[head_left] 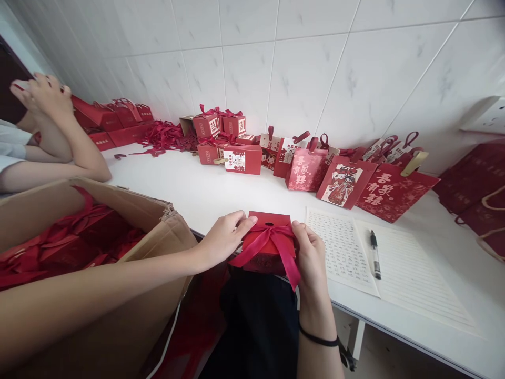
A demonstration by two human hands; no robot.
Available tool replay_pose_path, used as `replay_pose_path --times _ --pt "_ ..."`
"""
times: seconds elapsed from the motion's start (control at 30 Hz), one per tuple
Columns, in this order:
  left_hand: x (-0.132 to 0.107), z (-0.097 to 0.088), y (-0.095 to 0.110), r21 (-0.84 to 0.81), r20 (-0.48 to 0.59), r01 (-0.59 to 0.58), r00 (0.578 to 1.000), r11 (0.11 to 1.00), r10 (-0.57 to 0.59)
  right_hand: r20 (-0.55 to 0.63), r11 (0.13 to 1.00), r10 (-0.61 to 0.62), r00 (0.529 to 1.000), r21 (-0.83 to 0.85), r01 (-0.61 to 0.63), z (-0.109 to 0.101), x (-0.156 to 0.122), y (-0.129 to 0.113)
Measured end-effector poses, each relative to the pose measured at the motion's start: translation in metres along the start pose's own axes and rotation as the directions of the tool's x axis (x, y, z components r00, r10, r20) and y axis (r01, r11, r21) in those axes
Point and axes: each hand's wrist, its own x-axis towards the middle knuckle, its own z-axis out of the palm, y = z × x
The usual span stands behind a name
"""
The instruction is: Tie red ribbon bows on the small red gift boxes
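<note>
i see the left hand and right hand gripping a red box from either side, just below the frame's centre, a pink ribbon across it. an open carton fills my lower left; a pen lies on paper at right, on the white surface.

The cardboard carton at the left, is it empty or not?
Not empty: through the carton's open top, red boxes and ribbons show inside.
</note>
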Motion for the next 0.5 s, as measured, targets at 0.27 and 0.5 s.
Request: replay_pose_path --times 0.27,0.5 --pt "0.000 0.004 -0.005 -0.048 -0.033 0.010 0.999 0.999 -0.012 0.082 0.997 0.039 0.996 0.063 -0.045 -0.004 0.003 0.003" --pt "0.014 -0.012 -0.002 -0.207 0.000 0.180 0.983 0.962 -0.184 -0.015 0.988 -0.151 0.988 -0.046 0.150 -0.014 0.005 0.001"
